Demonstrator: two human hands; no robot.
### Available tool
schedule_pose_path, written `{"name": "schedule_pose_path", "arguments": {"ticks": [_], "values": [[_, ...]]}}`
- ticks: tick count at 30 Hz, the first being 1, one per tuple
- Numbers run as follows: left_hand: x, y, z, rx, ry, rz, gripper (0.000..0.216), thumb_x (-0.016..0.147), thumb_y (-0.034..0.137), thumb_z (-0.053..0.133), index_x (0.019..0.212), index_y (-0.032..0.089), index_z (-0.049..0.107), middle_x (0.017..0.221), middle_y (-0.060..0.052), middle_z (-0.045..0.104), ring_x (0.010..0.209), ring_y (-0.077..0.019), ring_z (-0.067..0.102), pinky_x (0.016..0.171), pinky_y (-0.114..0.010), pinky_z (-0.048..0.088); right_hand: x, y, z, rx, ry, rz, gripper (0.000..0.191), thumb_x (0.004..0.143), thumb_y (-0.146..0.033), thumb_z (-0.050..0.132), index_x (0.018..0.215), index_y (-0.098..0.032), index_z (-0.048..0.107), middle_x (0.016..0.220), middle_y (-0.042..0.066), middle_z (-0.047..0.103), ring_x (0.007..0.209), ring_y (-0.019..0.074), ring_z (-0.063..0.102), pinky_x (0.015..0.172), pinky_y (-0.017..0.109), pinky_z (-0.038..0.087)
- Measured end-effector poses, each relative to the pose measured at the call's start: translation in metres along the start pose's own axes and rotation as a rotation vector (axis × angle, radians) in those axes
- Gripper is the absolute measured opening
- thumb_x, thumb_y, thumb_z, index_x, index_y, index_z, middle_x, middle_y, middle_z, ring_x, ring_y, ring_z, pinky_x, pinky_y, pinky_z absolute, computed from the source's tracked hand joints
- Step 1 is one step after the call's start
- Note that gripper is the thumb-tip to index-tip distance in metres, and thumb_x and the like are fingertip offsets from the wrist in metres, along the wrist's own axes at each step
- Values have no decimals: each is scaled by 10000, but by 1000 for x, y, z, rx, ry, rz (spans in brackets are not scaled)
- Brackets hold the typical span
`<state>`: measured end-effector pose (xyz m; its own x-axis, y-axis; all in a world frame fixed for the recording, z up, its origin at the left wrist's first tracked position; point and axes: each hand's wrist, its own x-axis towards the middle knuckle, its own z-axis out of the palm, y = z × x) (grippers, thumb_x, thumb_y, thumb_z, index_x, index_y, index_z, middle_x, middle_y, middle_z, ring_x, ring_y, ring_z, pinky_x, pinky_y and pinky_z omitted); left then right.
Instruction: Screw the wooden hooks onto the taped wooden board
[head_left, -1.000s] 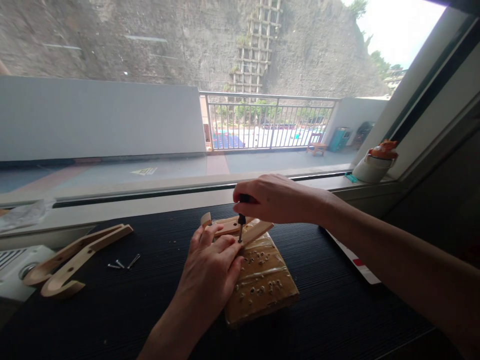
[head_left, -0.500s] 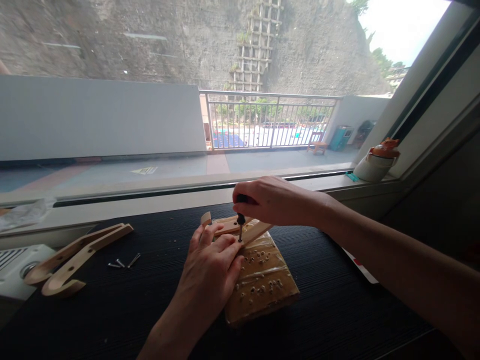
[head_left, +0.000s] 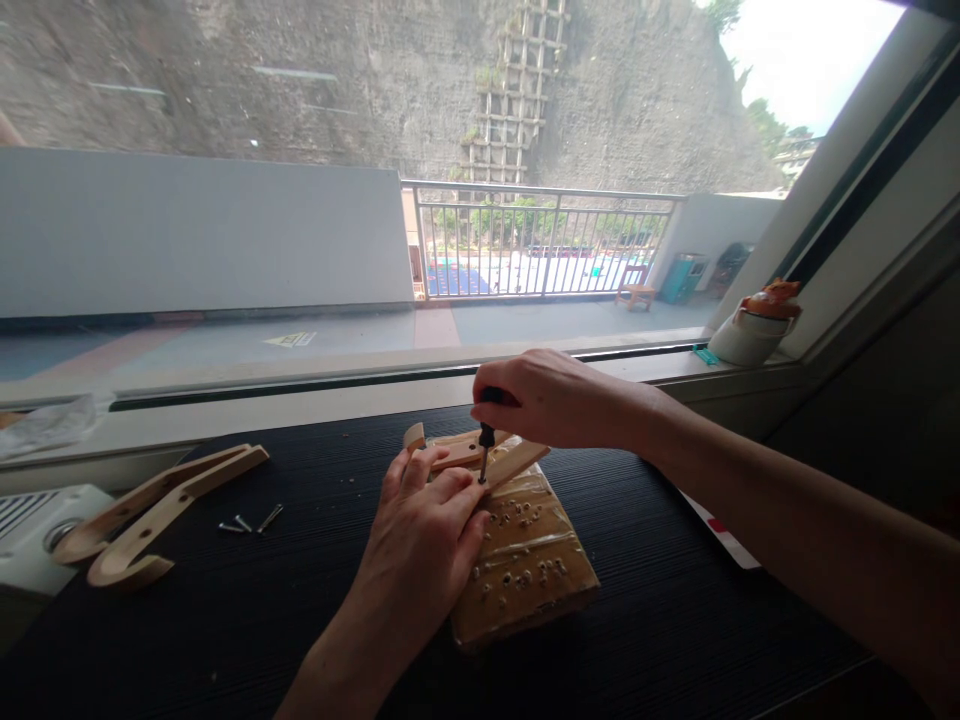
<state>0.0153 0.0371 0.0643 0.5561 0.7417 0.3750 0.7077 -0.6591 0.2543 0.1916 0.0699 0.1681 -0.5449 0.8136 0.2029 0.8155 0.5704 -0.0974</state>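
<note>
Screwdriver point(head_left: 487, 437) in right fingers point(head_left: 490, 379), wood point(head_left: 519, 463) under left fingers point(head_left: 452, 484)

Scene viewed by single head-worn camera, set above worktop point(head_left: 285, 610) on person's own side. Lens pointed forward and down: lower part of frame filled by worktop, upper part by outdoors, seen through window; railing point(head_left: 553, 240) and, farther off, rock face point(head_left: 315, 110) taken in. Hands shown at close range, near frame's middle, left hand point(head_left: 427, 540) lower than right hand point(head_left: 544, 400). Left forearm point(head_left: 349, 635) cut by bottom edge, right forearm point(head_left: 780, 520) by right edge. Wide field covered; window frame point(head_left: 847, 180) shown slanted at right.
</note>
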Motion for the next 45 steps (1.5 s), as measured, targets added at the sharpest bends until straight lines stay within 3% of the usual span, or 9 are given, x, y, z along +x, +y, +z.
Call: {"name": "schedule_pose_path", "arguments": {"ticks": [8, 17, 22, 26, 33, 40, 45], "values": [[0, -4, 1, 4, 5, 25, 283, 849, 185, 451, 1017, 224, 675, 1062, 4, 666, 1184, -277, 379, 1073, -522, 203, -1, 6, -8, 12, -81, -139, 234, 837, -289, 442, 920, -204, 643, 664, -13, 602, 547, 84, 418, 532, 219, 268], [1, -4, 1, 3, -6, 42, 296, 847, 172, 449, 1038, 234, 667, 1053, 1, 663, 1188, -289, 373, 1064, -552, 206, -2, 1, -4, 24, -51, -9, 271, 841, -340, 443, 859, -164, 648, 663, 18, 595, 542, 89, 415, 518, 223, 258], [0, -4, 0, 3, -6, 44, 287, 854, 194, 443, 1027, 229, 670, 1034, -10, 661, 1180, -290, 380, 1064, -549, 208, -1, 4, -6, -3, -64, -96, 235, 826, -315, 462, 929, -204, 642, 669, -8, 600, 547, 85, 420, 529, 221, 264], [0, -3, 0, 5, -8, 39, 285, 858, 207, 446, 1042, 244, 661, 1028, 0, 658, 1181, -284, 379, 1070, -545, 198, 1, 7, -6, 29, -78, -136, 233, 836, -291, 440, 871, -192, 647, 663, -8, 600, 556, 85, 428, 542, 218, 277], [-1, -3, 0, 4, -2, 40, 277, 855, 207, 456, 1037, 248, 661, 1036, 1, 656, 1190, -279, 373, 1076, -536, 192, -1, 6, -3, -33, -39, 18, 290, 837, -347, 434, 848, -167, 662, 660, 20, 607, 558, 96, 444, 532, 231, 264], [-1, -3, -1, -9, -8, 38, 273, 861, 219, 456, 1042, 245, 658, 1038, -3, 656, 1183, -281, 379, 1076, -541, 189, 0, 4, -10, 20, -90, -129, 242, 827, -290, 444, 915, -205, 653, 669, -12, 610, 555, 88, 431, 541, 223, 272], [-1, -3, -2, -25, -1, 45, 275, 855, 209, 466, 1051, 248, 655, 1029, -10, 658, 1178, -286, 385, 1069, -553, 193, 2, 2, -8, 63, -101, -128, 249, 831, -294, 443, 862, -177, 660, 655, -9, 599, 542, 80, 411, 528, 216, 268]]}}
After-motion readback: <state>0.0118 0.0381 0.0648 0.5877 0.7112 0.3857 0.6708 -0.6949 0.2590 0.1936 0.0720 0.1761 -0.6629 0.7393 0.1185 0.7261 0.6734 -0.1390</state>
